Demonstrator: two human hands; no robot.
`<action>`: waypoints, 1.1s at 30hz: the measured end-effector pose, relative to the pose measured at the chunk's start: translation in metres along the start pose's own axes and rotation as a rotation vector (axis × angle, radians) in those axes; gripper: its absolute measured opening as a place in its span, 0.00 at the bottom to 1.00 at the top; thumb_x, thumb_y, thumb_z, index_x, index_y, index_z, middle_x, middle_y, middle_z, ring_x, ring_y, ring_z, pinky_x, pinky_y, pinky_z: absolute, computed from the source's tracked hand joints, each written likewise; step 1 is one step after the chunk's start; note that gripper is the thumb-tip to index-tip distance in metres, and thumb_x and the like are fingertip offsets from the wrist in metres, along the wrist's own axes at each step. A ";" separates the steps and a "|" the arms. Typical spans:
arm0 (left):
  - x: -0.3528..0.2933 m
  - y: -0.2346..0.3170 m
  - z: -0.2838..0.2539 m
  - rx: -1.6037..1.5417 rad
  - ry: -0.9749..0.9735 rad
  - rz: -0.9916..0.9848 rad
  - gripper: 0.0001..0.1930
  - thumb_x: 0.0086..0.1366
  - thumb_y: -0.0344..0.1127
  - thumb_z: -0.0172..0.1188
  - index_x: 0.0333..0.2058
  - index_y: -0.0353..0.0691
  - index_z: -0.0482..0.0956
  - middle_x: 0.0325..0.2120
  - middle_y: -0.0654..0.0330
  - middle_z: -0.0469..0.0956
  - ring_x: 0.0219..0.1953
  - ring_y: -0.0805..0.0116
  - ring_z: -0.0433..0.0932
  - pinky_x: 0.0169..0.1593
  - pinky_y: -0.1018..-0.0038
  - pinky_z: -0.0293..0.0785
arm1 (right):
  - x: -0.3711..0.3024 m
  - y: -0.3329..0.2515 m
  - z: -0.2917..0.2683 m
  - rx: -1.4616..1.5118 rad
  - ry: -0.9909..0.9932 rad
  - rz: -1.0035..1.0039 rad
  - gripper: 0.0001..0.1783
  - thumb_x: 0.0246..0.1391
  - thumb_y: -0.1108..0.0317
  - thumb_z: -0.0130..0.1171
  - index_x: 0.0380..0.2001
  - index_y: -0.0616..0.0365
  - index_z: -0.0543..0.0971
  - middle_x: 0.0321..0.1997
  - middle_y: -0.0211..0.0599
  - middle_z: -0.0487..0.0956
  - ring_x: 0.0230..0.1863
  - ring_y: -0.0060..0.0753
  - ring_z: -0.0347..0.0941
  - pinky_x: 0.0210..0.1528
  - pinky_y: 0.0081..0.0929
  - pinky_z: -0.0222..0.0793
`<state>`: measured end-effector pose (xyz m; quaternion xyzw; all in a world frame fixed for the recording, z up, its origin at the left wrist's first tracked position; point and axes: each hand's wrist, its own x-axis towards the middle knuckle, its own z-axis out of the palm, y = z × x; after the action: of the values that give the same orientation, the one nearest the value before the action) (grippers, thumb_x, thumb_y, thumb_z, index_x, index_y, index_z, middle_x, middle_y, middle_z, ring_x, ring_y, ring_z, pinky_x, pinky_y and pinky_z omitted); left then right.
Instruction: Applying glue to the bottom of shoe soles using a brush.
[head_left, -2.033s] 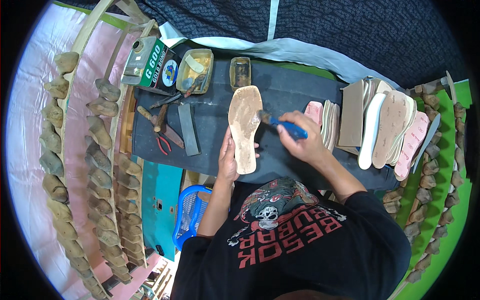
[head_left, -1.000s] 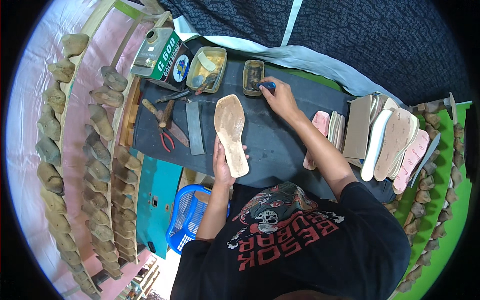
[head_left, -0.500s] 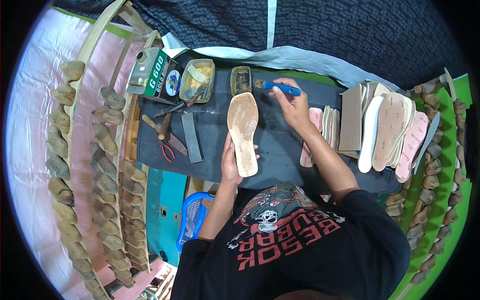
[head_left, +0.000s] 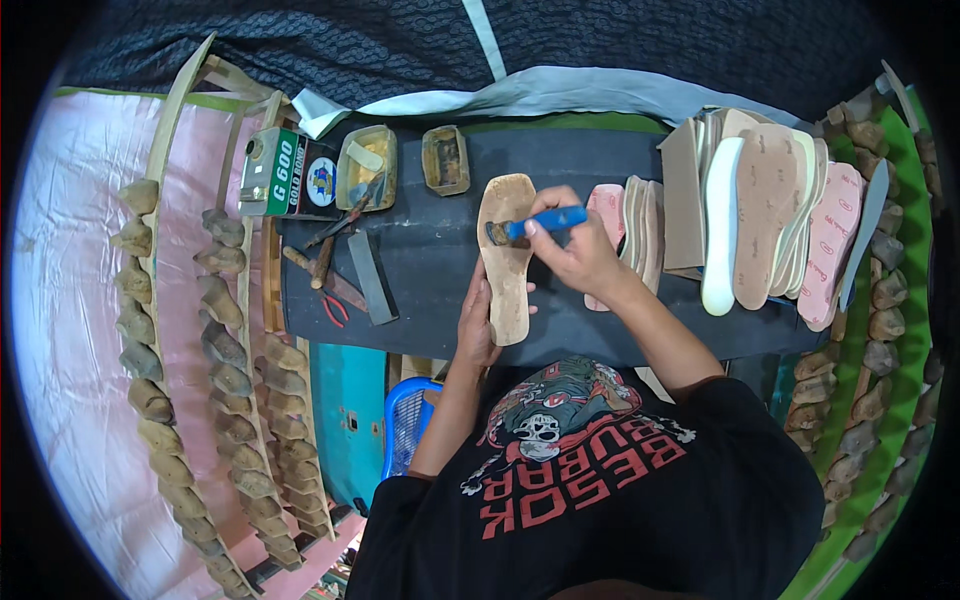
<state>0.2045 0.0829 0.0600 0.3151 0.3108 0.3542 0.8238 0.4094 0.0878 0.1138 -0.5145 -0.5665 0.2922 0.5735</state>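
Note:
My left hand [head_left: 478, 322] holds a tan insole [head_left: 508, 290] upright over the table, its fingers wrapped behind the narrower heel end. In my right hand [head_left: 580, 250] is a brush with a blue handle [head_left: 556, 219]. Its dark bristles press against the wide forefoot part of the insole, whose surface looks patchy and darker around the brush. Beyond the insole stands a small rectangular tub [head_left: 445, 178] with dark residue inside. Close to my right hand lies a stack of insole pieces [head_left: 641, 235], a pink one at its side.
A green and white metal can [head_left: 280, 180] and a larger tub [head_left: 360, 200] stand at the far left. Red-handled pliers [head_left: 334, 308], a hammer [head_left: 322, 265] and a grey block [head_left: 372, 280] lie nearer. Large insole stacks [head_left: 765, 220] fill the right; racks of shoe lasts [head_left: 230, 370] flank the table.
My right hand has brought the brush from beside the small tub onto the insole's forefoot. The whole view has shifted slightly.

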 end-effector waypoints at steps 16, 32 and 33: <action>0.016 0.021 0.011 -0.122 -0.264 -0.037 0.35 0.76 0.46 0.45 0.75 0.47 0.41 0.64 0.50 0.65 0.56 0.54 0.76 0.50 0.57 0.83 | -0.023 -0.046 -0.010 -0.229 0.088 0.023 0.10 0.60 0.71 0.61 0.42 0.61 0.73 0.34 0.41 0.80 0.33 0.36 0.80 0.36 0.30 0.73; 0.004 0.022 -0.028 -0.236 -0.361 -0.105 0.33 0.75 0.44 0.42 0.75 0.48 0.44 0.63 0.52 0.68 0.52 0.55 0.78 0.46 0.59 0.83 | -0.022 -0.079 0.023 -0.382 -0.083 -0.024 0.12 0.57 0.71 0.63 0.43 0.63 0.76 0.37 0.46 0.80 0.37 0.48 0.80 0.41 0.35 0.74; 0.004 0.021 -0.030 -0.257 -0.312 -0.123 0.33 0.74 0.43 0.41 0.75 0.48 0.45 0.63 0.53 0.68 0.52 0.55 0.78 0.46 0.58 0.83 | -0.025 -0.080 0.028 -0.351 -0.146 -0.046 0.12 0.57 0.71 0.63 0.43 0.63 0.76 0.37 0.47 0.80 0.38 0.48 0.80 0.42 0.35 0.74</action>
<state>0.1763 0.1064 0.0566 0.2389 0.1503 0.2868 0.9155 0.3585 0.0477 0.1740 -0.5710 -0.6603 0.2125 0.4390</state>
